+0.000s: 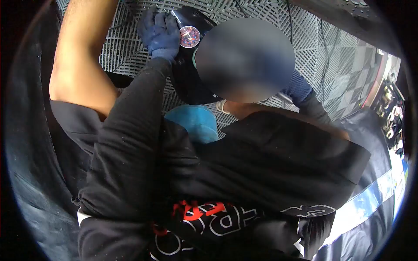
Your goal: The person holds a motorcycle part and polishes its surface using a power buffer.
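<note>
The left hand [161, 37] wears a dark blue glove and is at 11 o'clock from the middle of the view. Its back faces up and its fingers point to 12 o'clock, close together. The palm is hidden, so I cannot tell if it grips anything. A shiny black piece [184, 71] is right beside it, on its 3 o'clock side. On that piece is a round, colorful sticker [190, 37], just next to the glove.

Farther on, at 1 o'clock, a big blurry circle covers part of the black piece. The right hand [298, 89], at 2 o'clock, also has a dark blue glove. The blur hides its fingers, so I cannot tell if they are spread or pinching something.

Under all this is a gray floor [126, 50] full of little slots. Near the middle is a blue-green round-edged thing [196, 123]. A bare limb [78, 56] bends at 10 o'clock, with black cloth at its lower end. At 6 o'clock is a black shirt [257, 237] with white and red letters. At 4 o'clock there is a shiny pale band [363, 209]. Far out at 3 o'clock, lots of small things [391, 111] are crowded together, too small to name.
</note>
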The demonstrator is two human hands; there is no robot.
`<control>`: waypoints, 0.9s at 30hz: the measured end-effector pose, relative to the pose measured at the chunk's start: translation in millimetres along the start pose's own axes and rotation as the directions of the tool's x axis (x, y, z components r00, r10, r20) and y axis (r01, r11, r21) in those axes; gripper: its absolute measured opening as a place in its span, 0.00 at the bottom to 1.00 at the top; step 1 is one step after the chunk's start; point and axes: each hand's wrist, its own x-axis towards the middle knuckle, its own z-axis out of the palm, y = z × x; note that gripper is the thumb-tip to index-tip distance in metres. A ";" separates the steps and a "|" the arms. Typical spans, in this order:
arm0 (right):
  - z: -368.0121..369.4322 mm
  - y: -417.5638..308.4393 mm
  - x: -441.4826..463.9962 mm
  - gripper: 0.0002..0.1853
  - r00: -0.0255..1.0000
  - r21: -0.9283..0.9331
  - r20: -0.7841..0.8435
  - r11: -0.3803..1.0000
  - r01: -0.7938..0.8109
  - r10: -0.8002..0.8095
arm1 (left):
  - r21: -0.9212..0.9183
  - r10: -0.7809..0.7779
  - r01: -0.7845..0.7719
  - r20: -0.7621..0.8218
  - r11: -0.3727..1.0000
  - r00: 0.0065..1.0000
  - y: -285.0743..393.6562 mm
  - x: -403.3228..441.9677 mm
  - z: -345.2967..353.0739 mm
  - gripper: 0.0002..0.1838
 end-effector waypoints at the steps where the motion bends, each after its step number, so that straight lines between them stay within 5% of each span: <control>1: 1.8 -1.3 0.3 0.49 0.998 -0.043 -0.062 0.999 -0.032 0.030 | 0.001 -0.005 0.005 0.003 1.000 1.000 -0.7 -1.4 -0.4 0.16; 6: -0.5 1.0 4.1 0.48 0.994 -0.016 -0.087 0.997 -0.073 0.071 | 0.063 0.015 -0.017 0.029 0.998 0.999 -2.0 2.5 1.2 0.14; 9: -4.3 -5.6 5.7 0.48 0.998 -0.142 0.034 0.989 0.051 -0.047 | 0.047 0.043 -0.043 0.003 0.998 0.999 -8.8 2.4 7.2 0.14; 12: 0.7 -9.9 6.2 0.47 0.991 -0.163 -0.097 0.980 -0.111 0.096 | 0.029 0.067 -0.065 -0.039 0.997 0.997 -13.9 1.1 13.1 0.14; 14: 3.8 0.3 7.4 0.46 0.994 -0.019 -0.080 0.997 -0.077 0.076 | 0.018 0.043 -0.043 -0.027 0.999 0.999 -8.0 -0.5 8.1 0.14; 18: -8.0 2.0 6.6 0.45 0.999 -0.072 0.039 0.997 -0.034 0.037 | 0.006 0.021 -0.021 -0.013 1.000 1.000 -2.6 0.8 2.0 0.14; 20: -1.2 2.5 6.3 0.45 0.982 0.027 -0.129 0.990 -0.137 0.139 | 0.023 0.015 -0.014 -0.045 1.000 0.999 2.3 5.1 5.4 0.14; 24: -8.2 4.1 5.4 0.44 0.994 0.066 -0.091 0.996 -0.060 0.066 | 0.021 0.011 -0.010 -0.045 1.000 0.999 10.9 8.3 1.3 0.14; 27: -12.2 2.3 8.1 0.43 0.999 -0.165 0.023 0.985 0.045 -0.042 | 0.008 0.079 -0.079 -0.023 0.997 0.997 -19.7 0.8 14.7 0.13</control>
